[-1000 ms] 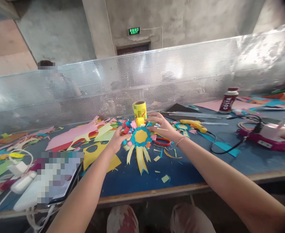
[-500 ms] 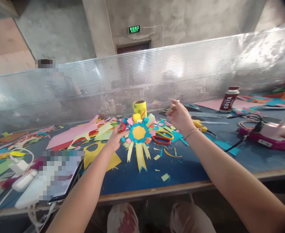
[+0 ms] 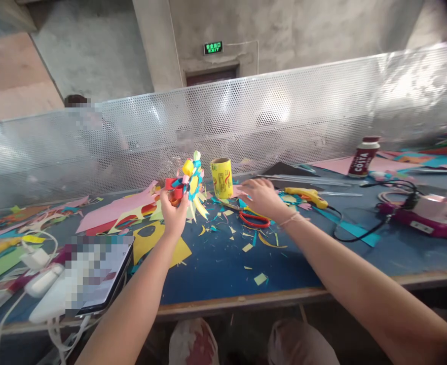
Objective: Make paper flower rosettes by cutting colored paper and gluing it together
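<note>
My left hand (image 3: 175, 212) grips a paper rosette (image 3: 194, 183) with coloured loops, a yellow centre and ribbon tails; it is turned nearly edge-on. My right hand (image 3: 262, 197) is low over the table, palm down with fingers stretched out to the left. Beneath and beside it lie scissors (image 3: 254, 219) with red and yellow handles and paper scraps. Between the hands a yellow roll of tape (image 3: 222, 178) stands upright. Just right of my right hand is a yellow glue gun (image 3: 307, 195) with a black cord.
A propped tablet (image 3: 104, 279) with white cables stands at the left front. Pink paper (image 3: 111, 209) and cut yellow paper (image 3: 147, 243) lie left of centre. A dark red bottle (image 3: 363, 158) and a magenta power strip (image 3: 417, 218) are at right. A perforated metal screen (image 3: 151, 137) runs behind.
My left hand has turned the rosette from facing me to edge-on and moved it left. My right hand has come down to the table, its fingers opening out.
</note>
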A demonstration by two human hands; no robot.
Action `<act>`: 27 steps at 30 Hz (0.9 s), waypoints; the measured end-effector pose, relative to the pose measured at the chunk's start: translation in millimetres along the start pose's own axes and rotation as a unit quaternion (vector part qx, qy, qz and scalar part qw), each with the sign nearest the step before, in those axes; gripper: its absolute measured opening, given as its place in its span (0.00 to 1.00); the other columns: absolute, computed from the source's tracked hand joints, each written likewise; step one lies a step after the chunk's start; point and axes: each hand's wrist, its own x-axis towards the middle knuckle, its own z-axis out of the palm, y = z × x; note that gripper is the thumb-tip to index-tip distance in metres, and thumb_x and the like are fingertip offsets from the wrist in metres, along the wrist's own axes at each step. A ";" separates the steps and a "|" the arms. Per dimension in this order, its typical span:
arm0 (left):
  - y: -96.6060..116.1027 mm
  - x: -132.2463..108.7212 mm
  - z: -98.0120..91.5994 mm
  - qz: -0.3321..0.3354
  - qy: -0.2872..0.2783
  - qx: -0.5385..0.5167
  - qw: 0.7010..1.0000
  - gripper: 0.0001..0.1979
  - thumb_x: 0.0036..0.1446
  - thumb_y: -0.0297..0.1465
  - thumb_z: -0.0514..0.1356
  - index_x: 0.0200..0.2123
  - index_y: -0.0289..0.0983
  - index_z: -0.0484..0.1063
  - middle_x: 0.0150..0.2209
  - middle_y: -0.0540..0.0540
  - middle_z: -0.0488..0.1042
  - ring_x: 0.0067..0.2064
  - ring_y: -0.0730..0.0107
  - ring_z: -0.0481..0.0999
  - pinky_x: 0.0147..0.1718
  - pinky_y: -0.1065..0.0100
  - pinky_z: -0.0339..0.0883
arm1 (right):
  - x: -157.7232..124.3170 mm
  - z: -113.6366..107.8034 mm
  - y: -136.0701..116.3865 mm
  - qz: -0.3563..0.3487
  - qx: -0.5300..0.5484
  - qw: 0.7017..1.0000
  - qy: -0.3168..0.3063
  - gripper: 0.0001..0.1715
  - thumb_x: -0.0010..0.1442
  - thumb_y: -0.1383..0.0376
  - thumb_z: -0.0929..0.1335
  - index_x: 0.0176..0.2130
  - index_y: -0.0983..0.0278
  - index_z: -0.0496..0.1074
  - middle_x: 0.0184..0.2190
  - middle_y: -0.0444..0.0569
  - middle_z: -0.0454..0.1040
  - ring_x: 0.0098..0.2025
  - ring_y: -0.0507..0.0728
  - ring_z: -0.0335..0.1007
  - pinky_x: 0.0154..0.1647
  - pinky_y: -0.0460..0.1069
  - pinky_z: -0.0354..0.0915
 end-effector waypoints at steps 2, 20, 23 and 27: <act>1.5 -2.9 2.9 -0.014 -0.009 -0.007 1.000 0.25 0.45 0.35 0.66 0.47 0.42 0.63 0.40 0.46 0.72 0.39 0.67 0.73 0.36 0.69 0.66 | -3.2 12.6 -27.6 -0.063 0.063 0.996 -0.024 0.15 0.60 0.62 0.62 0.45 0.58 0.73 0.44 0.53 0.71 0.46 0.60 0.67 0.51 0.61 0.62; 3.2 -23.7 23.8 -0.096 -0.093 -0.067 0.989 0.24 0.46 0.34 0.66 0.46 0.43 0.62 0.35 0.49 0.74 0.30 0.74 0.73 0.29 0.73 0.64 | -1.1 48.8 -41.2 0.167 0.268 0.933 0.172 0.33 0.44 0.57 0.73 0.46 0.59 0.58 0.46 0.52 0.62 0.48 0.60 0.61 0.46 0.57 0.65; 8.9 -17.4 21.1 -0.141 -0.108 -0.130 0.976 0.25 0.43 0.34 0.67 0.45 0.45 0.64 0.33 0.52 0.73 0.29 0.76 0.71 0.29 0.73 0.64 | 0.6 38.6 -34.1 0.213 0.412 0.880 0.109 0.38 0.44 0.54 0.72 0.51 0.58 0.56 0.48 0.52 0.63 0.51 0.60 0.63 0.47 0.56 0.67; 16.5 -10.8 16.5 -0.183 -0.145 -0.188 0.954 0.25 0.39 0.34 0.69 0.42 0.45 0.65 0.31 0.55 0.72 0.25 0.80 0.68 0.25 0.74 0.63 | -1.6 21.9 -34.0 0.204 0.588 0.780 -0.060 0.26 0.49 0.54 0.71 0.46 0.58 0.63 0.45 0.48 0.70 0.46 0.57 0.69 0.48 0.55 0.67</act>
